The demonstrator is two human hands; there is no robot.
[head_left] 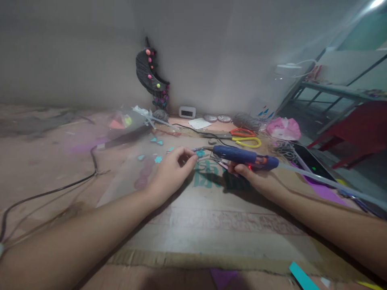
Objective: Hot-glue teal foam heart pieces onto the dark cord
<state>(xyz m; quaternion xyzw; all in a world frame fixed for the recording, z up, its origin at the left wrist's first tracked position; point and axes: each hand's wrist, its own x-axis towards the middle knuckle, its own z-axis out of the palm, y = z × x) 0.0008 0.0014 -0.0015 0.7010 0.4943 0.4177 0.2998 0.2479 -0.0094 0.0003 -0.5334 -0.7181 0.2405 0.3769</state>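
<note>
My right hand (246,171) is wrapped round a blue glue gun (234,154), with a long translucent glue stick (314,176) running out of its back. A small red light glows on the gun, and its nozzle points left. My left hand (178,165) is closed in a pinch just left of the nozzle. What lies between its fingertips is too small to make out. Right at those fingertips is a teal flower-shaped piece (200,153). Another teal flower (158,160) and several small teal pieces lie behind my left hand on the pale sheet (193,237).
Orange-handled scissors (242,133) and yellow-handled scissors (249,141) lie behind the gun. A phone (314,165) rests at the right. A black cable (54,186) crosses the left side. Against the wall stand a small white clock (187,112) and a dark crescent ornament (145,72).
</note>
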